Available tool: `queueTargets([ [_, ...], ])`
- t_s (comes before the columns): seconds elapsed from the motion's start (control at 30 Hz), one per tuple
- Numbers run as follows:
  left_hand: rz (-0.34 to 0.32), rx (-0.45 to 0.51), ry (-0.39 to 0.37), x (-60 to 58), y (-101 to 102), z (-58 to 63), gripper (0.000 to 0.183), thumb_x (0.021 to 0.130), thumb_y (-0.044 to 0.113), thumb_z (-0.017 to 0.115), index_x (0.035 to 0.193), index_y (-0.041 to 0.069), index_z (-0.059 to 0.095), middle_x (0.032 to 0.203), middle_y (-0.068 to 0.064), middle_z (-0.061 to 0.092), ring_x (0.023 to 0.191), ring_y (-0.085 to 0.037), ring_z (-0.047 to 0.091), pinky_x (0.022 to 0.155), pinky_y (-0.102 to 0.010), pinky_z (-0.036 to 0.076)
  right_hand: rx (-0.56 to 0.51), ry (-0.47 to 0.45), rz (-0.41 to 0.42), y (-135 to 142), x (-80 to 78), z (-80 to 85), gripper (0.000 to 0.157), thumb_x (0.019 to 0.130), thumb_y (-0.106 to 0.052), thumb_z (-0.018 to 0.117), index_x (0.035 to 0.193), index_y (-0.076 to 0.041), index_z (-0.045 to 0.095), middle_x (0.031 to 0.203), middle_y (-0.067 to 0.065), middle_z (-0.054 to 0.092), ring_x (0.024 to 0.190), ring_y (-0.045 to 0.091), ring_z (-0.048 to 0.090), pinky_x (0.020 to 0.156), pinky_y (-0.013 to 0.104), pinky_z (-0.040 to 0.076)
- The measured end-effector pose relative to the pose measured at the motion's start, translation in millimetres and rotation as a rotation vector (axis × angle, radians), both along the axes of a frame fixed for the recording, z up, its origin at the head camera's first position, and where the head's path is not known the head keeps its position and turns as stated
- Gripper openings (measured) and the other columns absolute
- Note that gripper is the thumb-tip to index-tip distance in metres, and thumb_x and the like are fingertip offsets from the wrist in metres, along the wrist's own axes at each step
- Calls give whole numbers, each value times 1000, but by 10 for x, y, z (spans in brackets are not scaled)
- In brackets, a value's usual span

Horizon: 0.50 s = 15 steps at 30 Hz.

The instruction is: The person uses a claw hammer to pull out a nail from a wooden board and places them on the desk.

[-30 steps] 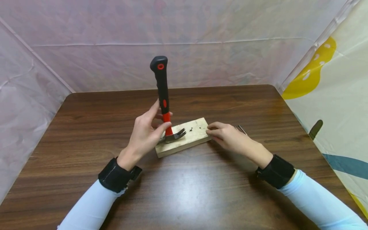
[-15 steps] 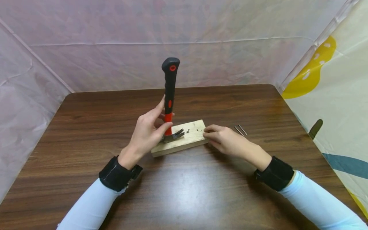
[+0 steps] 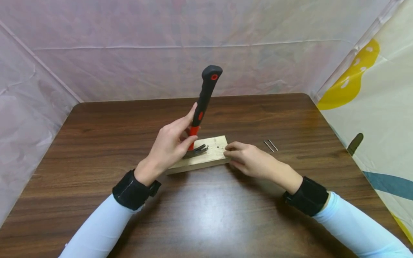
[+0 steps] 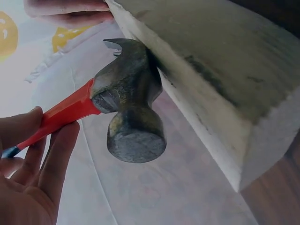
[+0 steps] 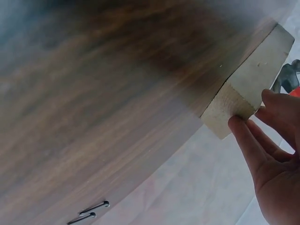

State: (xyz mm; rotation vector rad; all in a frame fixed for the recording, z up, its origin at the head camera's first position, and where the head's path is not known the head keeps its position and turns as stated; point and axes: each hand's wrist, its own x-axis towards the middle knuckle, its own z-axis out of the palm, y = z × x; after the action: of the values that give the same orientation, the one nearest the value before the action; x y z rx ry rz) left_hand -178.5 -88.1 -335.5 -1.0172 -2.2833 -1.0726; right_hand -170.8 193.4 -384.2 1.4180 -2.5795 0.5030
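My left hand (image 3: 171, 145) grips the red neck of a claw hammer (image 3: 206, 95), thumb in front and fingers behind. The black handle rises and leans right. Down on a pale wooden block (image 3: 213, 154) is the hammer's head, its claw pointing right, close by a small nail (image 3: 207, 147) in the top face. The left wrist view shows the steel hammer head (image 4: 133, 79) against the block's face. At the block's right end, my right hand (image 3: 255, 163) holds it with bent fingers, fingertips on the end face (image 5: 225, 110) and the edge. Dark holes mark the wood.
Two loose nails (image 3: 269, 146) lie side by side on the brown table (image 3: 106, 136), beyond my right hand. Pale sheeting (image 3: 135, 71) hangs behind the table's far edge, and a patterned sheet (image 3: 387, 118) hangs at the right.
The hammer's handle has swung from leaning left to leaning right. The wooden block has shifted left, and the right hand has moved left with it, uncovering the two loose nails.
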Motion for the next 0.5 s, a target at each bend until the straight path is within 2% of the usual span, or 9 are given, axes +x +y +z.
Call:
queueTargets([
  [0.37,13,-71,4,-36,50,37,93,79,-8,78,155,13,30,101,-4,63,76,-13,61,62,-21,47,8,-3,-8,-12,14,8,30,85,-4,75,114,0,70,117,10,59,99,18,63,83,24,50],
  [0.5,13,-100,-5,-43,65,49,94,80,-7,78,156,15,28,103,-5,63,76,-13,60,62,-21,46,10,-3,-7,-10,9,-3,30,85,-4,75,115,0,70,117,10,58,99,18,63,83,24,50],
])
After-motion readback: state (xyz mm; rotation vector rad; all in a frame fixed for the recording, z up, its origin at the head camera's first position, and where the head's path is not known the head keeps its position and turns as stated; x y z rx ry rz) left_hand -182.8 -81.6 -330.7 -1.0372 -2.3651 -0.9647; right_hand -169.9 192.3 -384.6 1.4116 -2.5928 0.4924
